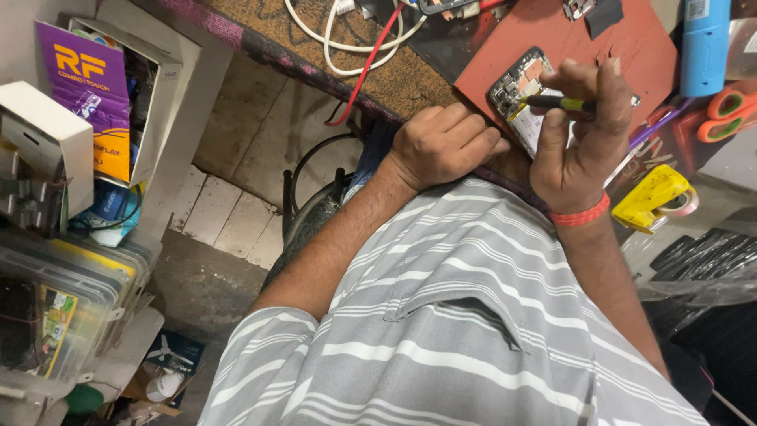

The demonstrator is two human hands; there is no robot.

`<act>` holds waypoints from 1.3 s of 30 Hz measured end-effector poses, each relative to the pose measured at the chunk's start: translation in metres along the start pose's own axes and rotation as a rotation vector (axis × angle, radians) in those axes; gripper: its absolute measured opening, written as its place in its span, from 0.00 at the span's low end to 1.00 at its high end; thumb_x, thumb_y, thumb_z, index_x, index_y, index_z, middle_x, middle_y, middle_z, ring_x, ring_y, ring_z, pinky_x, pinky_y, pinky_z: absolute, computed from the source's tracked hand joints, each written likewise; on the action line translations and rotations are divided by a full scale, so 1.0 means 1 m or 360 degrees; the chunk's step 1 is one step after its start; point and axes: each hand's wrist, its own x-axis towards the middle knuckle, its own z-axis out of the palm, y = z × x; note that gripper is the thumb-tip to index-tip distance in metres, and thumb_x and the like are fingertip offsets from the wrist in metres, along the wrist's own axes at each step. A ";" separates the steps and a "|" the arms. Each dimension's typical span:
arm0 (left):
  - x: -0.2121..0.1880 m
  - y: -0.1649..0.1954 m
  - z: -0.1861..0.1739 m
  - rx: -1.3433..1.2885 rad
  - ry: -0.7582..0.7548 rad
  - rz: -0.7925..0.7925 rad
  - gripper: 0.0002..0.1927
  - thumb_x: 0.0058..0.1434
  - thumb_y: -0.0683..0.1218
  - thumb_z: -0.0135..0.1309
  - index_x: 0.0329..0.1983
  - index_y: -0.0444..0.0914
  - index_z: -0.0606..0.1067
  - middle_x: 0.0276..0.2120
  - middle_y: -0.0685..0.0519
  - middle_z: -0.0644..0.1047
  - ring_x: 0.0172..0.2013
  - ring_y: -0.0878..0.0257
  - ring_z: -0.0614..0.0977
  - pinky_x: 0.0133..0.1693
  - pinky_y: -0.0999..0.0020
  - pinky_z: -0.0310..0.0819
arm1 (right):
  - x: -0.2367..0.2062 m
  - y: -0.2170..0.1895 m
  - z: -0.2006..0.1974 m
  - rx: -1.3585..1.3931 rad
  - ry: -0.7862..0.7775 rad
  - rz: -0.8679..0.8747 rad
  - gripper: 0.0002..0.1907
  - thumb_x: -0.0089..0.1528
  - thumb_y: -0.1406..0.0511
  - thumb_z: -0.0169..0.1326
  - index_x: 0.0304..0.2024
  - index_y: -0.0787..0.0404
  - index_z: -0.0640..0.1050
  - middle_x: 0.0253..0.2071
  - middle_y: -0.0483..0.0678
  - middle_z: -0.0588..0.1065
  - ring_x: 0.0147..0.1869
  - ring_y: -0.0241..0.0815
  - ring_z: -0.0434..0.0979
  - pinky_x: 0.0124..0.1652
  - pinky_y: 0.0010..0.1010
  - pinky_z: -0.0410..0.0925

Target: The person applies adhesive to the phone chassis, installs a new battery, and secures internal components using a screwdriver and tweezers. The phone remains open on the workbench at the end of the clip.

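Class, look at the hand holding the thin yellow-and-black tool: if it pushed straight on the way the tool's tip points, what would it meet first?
The right hand points the tool at the opened phone on the red mat. It would probably meet the phone's exposed inside first; whether the tip already touches is unclear.

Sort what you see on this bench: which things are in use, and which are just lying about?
In use:
- opened phone
- yellow-handled screwdriver in the right hand
- left hand beside the phone
- red mat

Lying about:
- orange scissors
- yellow tape dispenser
- white cables
- blue tool
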 end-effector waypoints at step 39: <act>0.024 0.011 0.010 -0.0039 -0.0119 -0.0001 0.09 0.64 0.49 0.66 0.35 0.42 0.78 0.28 0.59 0.74 0.28 0.64 0.75 0.28 0.67 0.67 | 0.010 0.007 -0.013 -0.0163 0.0094 -0.0155 0.37 0.69 0.76 0.62 0.74 0.57 0.57 0.47 0.55 0.76 0.45 0.49 0.81 0.43 0.33 0.74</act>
